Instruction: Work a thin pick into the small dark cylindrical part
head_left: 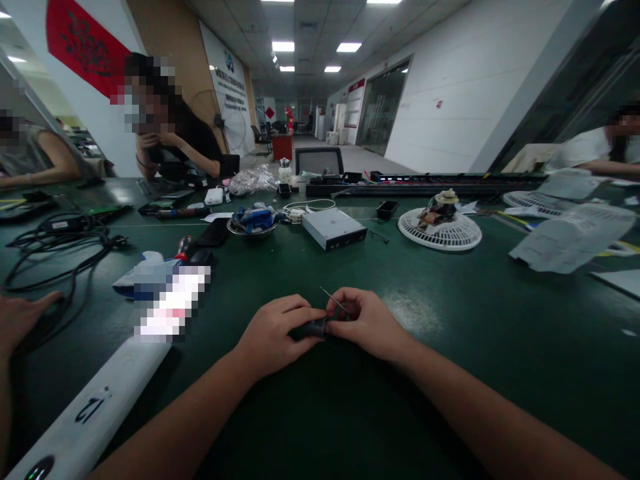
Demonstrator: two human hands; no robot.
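Just above the green table, my left hand [280, 328] is closed around a dark, short cylinder [313, 328] that lies level. My right hand [369, 325] meets its right end, with thumb and fingers pinched together. A thin metal rod [332, 297] sticks out up and left from between the right fingers. It looks like a slim shaft, but its lower end is hidden in the hand. Whether the rod touches the cylinder cannot be seen. Beyond both hands lies a silver optical disc drive [334, 229].
A white device marked 12 [90, 407] lies left of my forearm, near another person's hand [30, 317]. Black cables [65, 247], a metal bowl of blue items [253, 230], a white fan grille [440, 233] and a translucent plastic cover [573, 240] lie about. Several people sit around the table.
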